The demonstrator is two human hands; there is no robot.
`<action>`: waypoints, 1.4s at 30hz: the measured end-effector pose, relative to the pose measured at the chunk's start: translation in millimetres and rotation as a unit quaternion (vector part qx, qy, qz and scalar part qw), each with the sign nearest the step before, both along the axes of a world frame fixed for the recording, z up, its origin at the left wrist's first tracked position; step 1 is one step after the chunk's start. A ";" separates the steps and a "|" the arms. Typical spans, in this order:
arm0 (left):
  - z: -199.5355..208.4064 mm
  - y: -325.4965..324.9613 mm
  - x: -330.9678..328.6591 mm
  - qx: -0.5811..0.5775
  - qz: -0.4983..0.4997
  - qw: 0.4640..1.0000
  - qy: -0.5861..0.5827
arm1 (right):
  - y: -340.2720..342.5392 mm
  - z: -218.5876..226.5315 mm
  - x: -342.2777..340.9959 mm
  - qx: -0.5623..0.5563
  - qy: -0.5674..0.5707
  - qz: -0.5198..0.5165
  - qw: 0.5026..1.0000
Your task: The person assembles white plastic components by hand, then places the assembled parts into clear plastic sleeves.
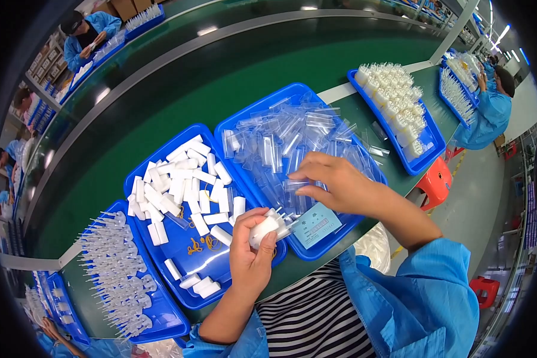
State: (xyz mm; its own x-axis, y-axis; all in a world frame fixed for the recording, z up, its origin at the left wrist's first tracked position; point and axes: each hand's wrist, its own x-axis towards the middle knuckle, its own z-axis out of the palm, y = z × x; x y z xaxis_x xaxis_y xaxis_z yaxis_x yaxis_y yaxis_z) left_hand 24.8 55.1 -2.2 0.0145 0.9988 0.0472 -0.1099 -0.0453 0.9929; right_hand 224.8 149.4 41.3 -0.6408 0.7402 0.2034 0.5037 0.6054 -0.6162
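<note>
In my left hand (249,256) is a white block-shaped piece (265,230) with clear prongs pointing right. My right hand (334,184) pinches a clear plastic tube (296,184) between thumb and fingers, just above a blue tray (231,128) heaped with clear tubes (286,131). A light-blue printed card (316,225) lies at that tray's near end, below my right hand. Beside my left hand stands another blue tray (212,297) of loose white blocks (176,179), with yellow rubber bands (204,243) among them.
A blue tray (173,325) at the left holds translucent pronged parts (113,274). Another tray (432,152) at the right holds rows of whitish assemblies (394,101). Beyond runs a green belt (268,65). A red stool (437,182) and a co-worker in blue (488,119) are further right.
</note>
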 end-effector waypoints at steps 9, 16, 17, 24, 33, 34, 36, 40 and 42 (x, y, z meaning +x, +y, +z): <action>0.5 1.7 3.8 0.097 -0.004 0.985 0.140 | -53.1 -3.8 -9.1 -0.240 0.416 -0.113 0.870; 1.9 1.6 4.6 0.107 0.014 0.982 0.152 | -56.1 -5.8 -15.9 0.018 0.288 -0.141 0.947; 1.3 1.5 4.4 0.106 0.014 0.982 0.153 | -57.4 -7.6 -16.8 -0.019 0.286 -0.127 0.950; 2.1 -1.1 4.3 0.116 0.031 0.979 0.163 | -62.2 -21.0 -26.2 -0.325 0.441 -0.124 0.827; -2.6 -0.9 5.8 0.118 0.048 0.986 0.112 | -69.4 -29.2 -31.2 -0.371 0.479 -0.145 0.782; -3.6 -1.1 4.6 0.119 0.043 0.988 0.086 | -70.7 -28.5 -32.3 -0.373 0.479 -0.144 0.782; -1.2 -2.7 4.9 0.112 0.050 0.988 0.096 | -72.8 -27.1 -33.8 -0.373 0.476 -0.133 0.785; -3.9 -4.4 6.8 0.143 0.075 0.975 0.151 | -71.8 -27.5 -35.8 -0.384 0.501 -0.130 0.764; -5.0 -5.3 8.5 0.152 0.083 0.975 0.141 | -70.1 -26.9 -34.2 -0.264 0.428 -0.118 0.856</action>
